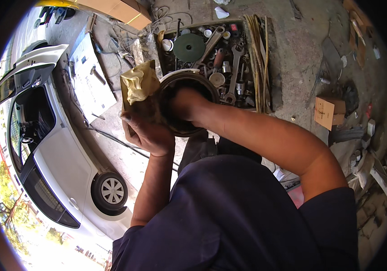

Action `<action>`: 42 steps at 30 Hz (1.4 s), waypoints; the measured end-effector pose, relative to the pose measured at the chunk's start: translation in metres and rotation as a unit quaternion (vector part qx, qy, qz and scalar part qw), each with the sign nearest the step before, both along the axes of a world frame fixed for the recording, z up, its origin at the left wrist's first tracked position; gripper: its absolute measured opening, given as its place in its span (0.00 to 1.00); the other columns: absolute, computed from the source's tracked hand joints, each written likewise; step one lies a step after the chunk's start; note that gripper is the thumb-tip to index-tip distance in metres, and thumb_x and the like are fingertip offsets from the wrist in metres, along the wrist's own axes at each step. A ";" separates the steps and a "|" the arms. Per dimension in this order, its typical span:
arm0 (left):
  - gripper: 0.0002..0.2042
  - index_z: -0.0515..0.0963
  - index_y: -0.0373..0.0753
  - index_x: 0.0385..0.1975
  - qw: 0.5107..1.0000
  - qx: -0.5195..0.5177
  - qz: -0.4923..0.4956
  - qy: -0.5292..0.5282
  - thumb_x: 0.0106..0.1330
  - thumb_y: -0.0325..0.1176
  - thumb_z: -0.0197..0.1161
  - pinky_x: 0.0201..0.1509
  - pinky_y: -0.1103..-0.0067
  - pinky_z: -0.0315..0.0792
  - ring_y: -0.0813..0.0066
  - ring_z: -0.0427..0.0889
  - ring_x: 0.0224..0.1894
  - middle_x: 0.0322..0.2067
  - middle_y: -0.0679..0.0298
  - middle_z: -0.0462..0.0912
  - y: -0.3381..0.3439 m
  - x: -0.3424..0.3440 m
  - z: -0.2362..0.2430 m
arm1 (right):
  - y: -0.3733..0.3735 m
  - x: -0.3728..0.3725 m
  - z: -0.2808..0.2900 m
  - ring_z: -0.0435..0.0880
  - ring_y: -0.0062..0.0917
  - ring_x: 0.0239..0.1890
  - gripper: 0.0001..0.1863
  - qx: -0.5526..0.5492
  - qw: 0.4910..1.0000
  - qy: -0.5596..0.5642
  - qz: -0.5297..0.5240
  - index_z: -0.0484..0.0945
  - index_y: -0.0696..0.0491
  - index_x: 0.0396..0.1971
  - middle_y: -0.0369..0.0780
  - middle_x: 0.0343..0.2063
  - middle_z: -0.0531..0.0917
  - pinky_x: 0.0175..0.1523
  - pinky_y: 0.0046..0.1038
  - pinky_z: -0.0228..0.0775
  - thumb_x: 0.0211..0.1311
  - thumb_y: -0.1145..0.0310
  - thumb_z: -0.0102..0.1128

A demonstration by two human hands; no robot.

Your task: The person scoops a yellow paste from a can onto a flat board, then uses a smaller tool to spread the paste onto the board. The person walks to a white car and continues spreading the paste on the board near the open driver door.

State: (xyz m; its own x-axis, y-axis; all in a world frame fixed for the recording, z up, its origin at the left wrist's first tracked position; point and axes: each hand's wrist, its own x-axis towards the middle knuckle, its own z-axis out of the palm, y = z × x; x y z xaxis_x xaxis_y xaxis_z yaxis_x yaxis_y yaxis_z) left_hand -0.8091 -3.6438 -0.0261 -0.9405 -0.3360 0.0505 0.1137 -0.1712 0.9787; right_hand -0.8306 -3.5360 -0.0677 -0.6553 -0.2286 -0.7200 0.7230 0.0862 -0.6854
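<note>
A dark round hollow metal part, like a drum or wheel hub [212,89], sits in front of my body with its opening facing up. My right hand [186,105] reaches down inside it, and its fingers are lost in the shadow there. To the left, my left hand [150,134] is closed around the lower part of an opened pack of grease [140,82], held against the drum's left rim. Thick pale yellow grease bulges at the pack's top. The left thumb shows along the pack's near side; the other fingers are mostly hidden.
Beyond the drum stands a tray of tools [259,97] with wrenches, sockets and a green disc [189,47]. Thin sticks [257,63] lie along its right side. A white car [62,165] is parked at left, and a cardboard box [329,112] lies at right.
</note>
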 end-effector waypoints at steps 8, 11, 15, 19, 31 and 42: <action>0.28 0.77 0.28 0.62 1.000 0.000 -0.026 0.014 0.89 0.52 0.47 0.64 0.62 0.85 0.57 0.89 0.56 0.58 0.49 0.86 -0.004 -0.003 0.000 | -0.019 0.004 -0.005 0.89 0.38 0.51 0.20 -0.211 0.899 -0.086 -0.375 0.82 0.67 0.57 0.54 0.51 0.87 0.54 0.41 0.80 0.71 0.73 0.56; 0.28 0.77 0.27 0.62 1.000 -0.006 -0.018 0.011 0.90 0.52 0.47 0.63 0.63 0.85 0.57 0.89 0.55 0.57 0.48 0.86 -0.004 -0.005 0.001 | -0.011 0.010 0.005 0.87 0.38 0.53 0.20 -0.195 0.874 -0.112 -0.431 0.79 0.67 0.58 0.54 0.54 0.85 0.54 0.41 0.79 0.69 0.76 0.52; 0.28 0.78 0.27 0.57 0.998 0.026 -0.032 0.039 0.89 0.54 0.51 0.59 0.70 0.80 0.67 0.85 0.52 0.52 0.53 0.86 -0.005 -0.005 0.001 | -0.015 0.029 0.038 0.87 0.38 0.55 0.19 -0.119 0.895 -0.027 -0.430 0.79 0.66 0.55 0.55 0.52 0.85 0.53 0.39 0.79 0.66 0.79 0.50; 0.24 0.79 0.29 0.57 0.997 0.058 -0.035 0.047 0.89 0.49 0.53 0.59 0.70 0.79 0.69 0.83 0.49 0.51 0.56 0.86 -0.014 -0.014 -0.003 | 0.009 0.057 0.039 0.88 0.32 0.51 0.17 -0.152 0.911 0.058 -0.380 0.83 0.60 0.52 0.47 0.46 0.87 0.52 0.31 0.81 0.67 0.80 0.52; 0.27 0.68 0.32 0.75 0.821 0.412 -0.384 -0.096 0.88 0.48 0.50 0.77 0.60 0.73 0.53 0.82 0.69 0.69 0.49 0.79 -0.045 0.088 0.067 | 0.029 0.198 0.166 0.86 0.25 0.50 0.15 0.090 0.789 0.406 -0.452 0.83 0.64 0.57 0.39 0.49 0.88 0.59 0.26 0.75 0.76 0.76 0.59; 0.30 0.65 0.33 0.78 0.756 0.364 -0.510 -0.192 0.86 0.47 0.54 0.80 0.54 0.70 0.50 0.78 0.72 0.71 0.49 0.78 -0.037 0.173 0.074 | -0.028 0.341 0.203 0.88 0.25 0.45 0.16 0.338 0.698 0.510 -0.371 0.84 0.63 0.62 0.44 0.49 0.91 0.51 0.27 0.80 0.83 0.76 0.57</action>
State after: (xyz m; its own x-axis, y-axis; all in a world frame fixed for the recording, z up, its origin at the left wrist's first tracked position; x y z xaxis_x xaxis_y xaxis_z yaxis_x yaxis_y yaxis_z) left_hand -0.6365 -3.6812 0.0475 -0.6277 0.7656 -0.1408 -0.7086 -0.4870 0.5106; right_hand -0.4901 -3.5638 0.1355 -0.6634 0.6132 0.4289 -0.0939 0.5004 -0.8607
